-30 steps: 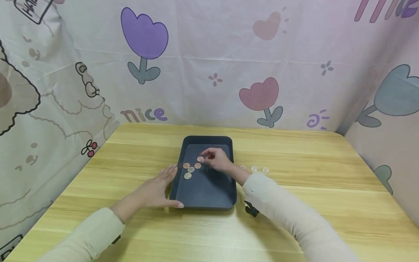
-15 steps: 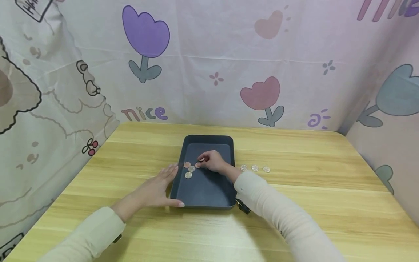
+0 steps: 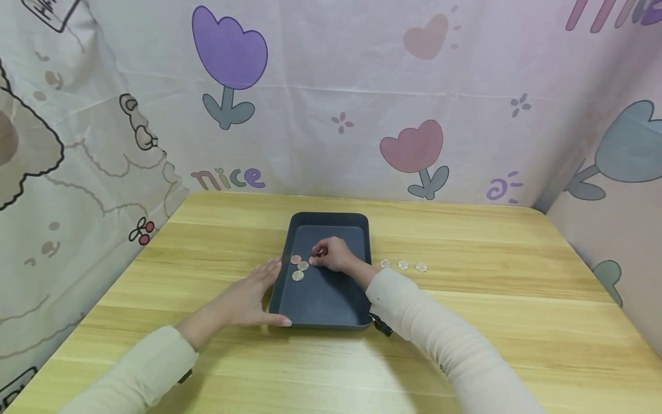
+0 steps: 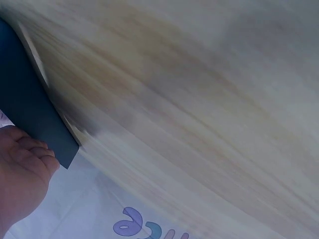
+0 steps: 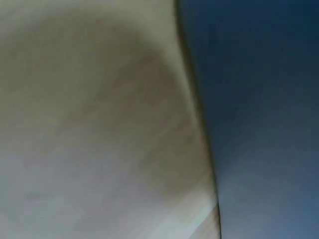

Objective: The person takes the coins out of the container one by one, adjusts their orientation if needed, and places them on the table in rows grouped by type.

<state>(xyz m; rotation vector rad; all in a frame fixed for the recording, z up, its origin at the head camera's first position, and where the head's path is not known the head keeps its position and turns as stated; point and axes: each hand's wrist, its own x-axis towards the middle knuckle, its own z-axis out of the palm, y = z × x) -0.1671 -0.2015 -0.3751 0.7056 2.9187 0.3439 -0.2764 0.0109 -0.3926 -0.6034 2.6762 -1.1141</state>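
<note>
A dark grey rectangular tray [image 3: 331, 305] stands on the wooden table with several coins inside. My left hand [image 3: 243, 299] lies along its left side, fingers extended against the wall and thumb by the near-left corner. The left wrist view has those fingers [image 4: 37, 149] touching the tray wall [image 4: 35, 99]. My right hand [image 3: 333, 255] is down in the tray, thumb and forefinger pinching a copper coin [image 3: 312, 261], mostly covered by the fingertips. Just left of it are another copper coin [image 3: 295, 259], a silvery coin [image 3: 303, 265] and a second silvery coin [image 3: 297, 276].
Right of the tray, three silvery coins lie in a row on the table [image 3: 491, 333], the middle coin [image 3: 403, 265] between the other two. A printed cloth [image 3: 310, 69] hangs behind the table. The right wrist view shows the tray's outer wall [image 5: 264, 124].
My right hand has moved slightly left and down inside the tray; the separate copper coin seen at its fingertips no longer shows apart from the lower one. My left hand stays put.
</note>
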